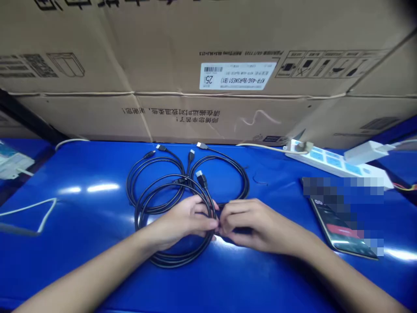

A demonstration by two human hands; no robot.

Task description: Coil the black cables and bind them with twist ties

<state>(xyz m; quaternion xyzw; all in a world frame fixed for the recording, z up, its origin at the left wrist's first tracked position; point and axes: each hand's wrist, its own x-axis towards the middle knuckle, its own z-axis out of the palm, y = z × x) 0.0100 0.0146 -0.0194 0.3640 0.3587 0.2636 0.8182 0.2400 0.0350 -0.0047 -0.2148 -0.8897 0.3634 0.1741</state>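
Note:
Several coiled black cables lie in loops on the blue tabletop, with small plug ends pointing up toward the box. The largest black plug stands just above my hands. My left hand pinches the right side of the nearest coil, and my right hand meets it from the right. Both sets of fingers close around the cable near the same spot, partly hiding it.
A large cardboard box stands along the back of the table. A white power strip with a plugged-in white adapter lies at right, above a phone. A white cord lies at left.

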